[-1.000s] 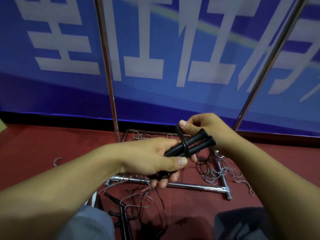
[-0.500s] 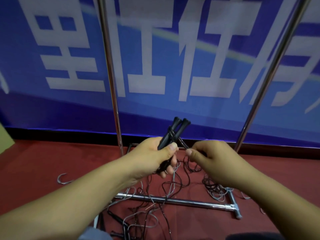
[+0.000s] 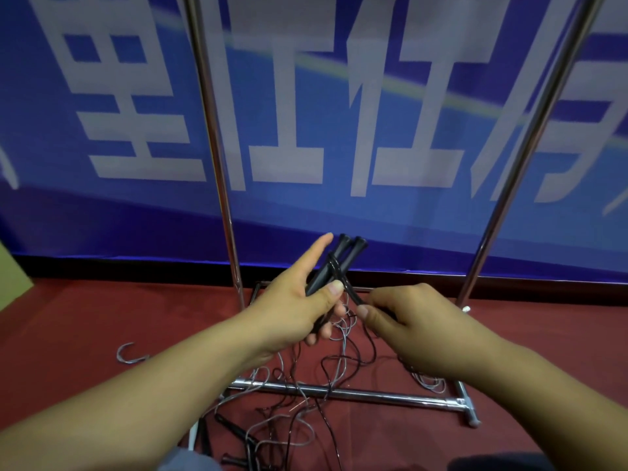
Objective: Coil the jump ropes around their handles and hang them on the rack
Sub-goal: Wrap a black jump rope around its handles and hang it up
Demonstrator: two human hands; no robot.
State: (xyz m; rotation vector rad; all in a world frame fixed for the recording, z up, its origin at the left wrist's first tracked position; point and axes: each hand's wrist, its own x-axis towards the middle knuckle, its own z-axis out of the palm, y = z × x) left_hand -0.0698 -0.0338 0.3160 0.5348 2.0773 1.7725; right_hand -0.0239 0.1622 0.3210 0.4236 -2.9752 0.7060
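My left hand grips two black jump rope handles held side by side, their capped ends pointing up and away; the index finger is stretched out along them. A black rope is looped once around the handles and runs down to my right hand, which pinches it just right of the handles. The rest of that rope hangs in loose loops to the floor. The chrome rack's two uprights rise behind my hands, and its base bar lies on the red floor below them.
Tangled black and grey ropes with more black handles lie on the red carpet near my knees. A metal S-hook lies at the left. A blue banner wall stands close behind the rack.
My left hand has turned the handles from lying sideways to pointing up. My right hand let go of their far end and now pinches the rope beside them. The view tilted upward.
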